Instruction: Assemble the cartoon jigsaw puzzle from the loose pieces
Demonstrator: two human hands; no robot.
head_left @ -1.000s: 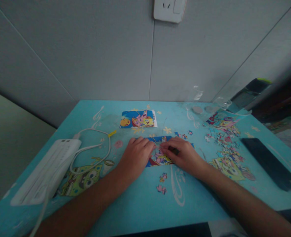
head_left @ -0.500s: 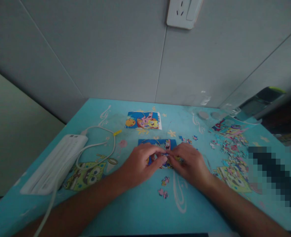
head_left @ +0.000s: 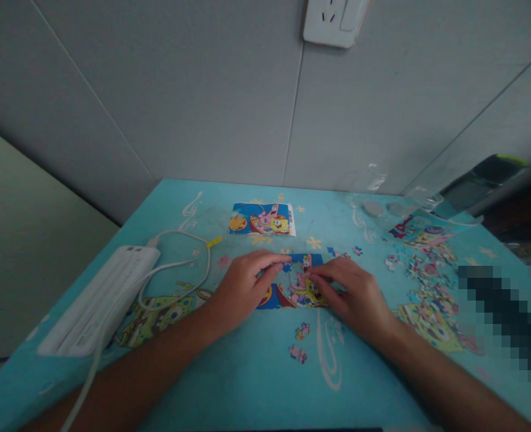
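Observation:
A partly assembled jigsaw puzzle [head_left: 292, 294] in blue, pink and yellow lies in front of me, with a gap in its upper middle. My left hand [head_left: 249, 282] reaches over its left side, thumb and forefinger pinched on a small blue puzzle piece [head_left: 287, 266] by that gap. On the right side, my right hand [head_left: 353, 288] has thumb and fingertips closed at the puzzle's pink part; whatever they hold is hidden. Two loose pink pieces [head_left: 298, 353] lie nearer to me. Behind the puzzle is a printed picture card [head_left: 263, 219] with matching cartoon figures.
A heap of loose puzzle pieces [head_left: 431, 270] lies on the right, beside another picture sheet [head_left: 422, 228]. Several pieces [head_left: 337, 253] sit behind my right hand. A white power strip [head_left: 101, 300] with its cable [head_left: 210, 264] occupies the left. Clear plastic containers [head_left: 377, 180] stand near the wall.
My hands have moved apart from their meeting point over the puzzle. The left shifted left with a blue piece at its fingertips, uncovering the puzzle's middle; the right stays at the right side.

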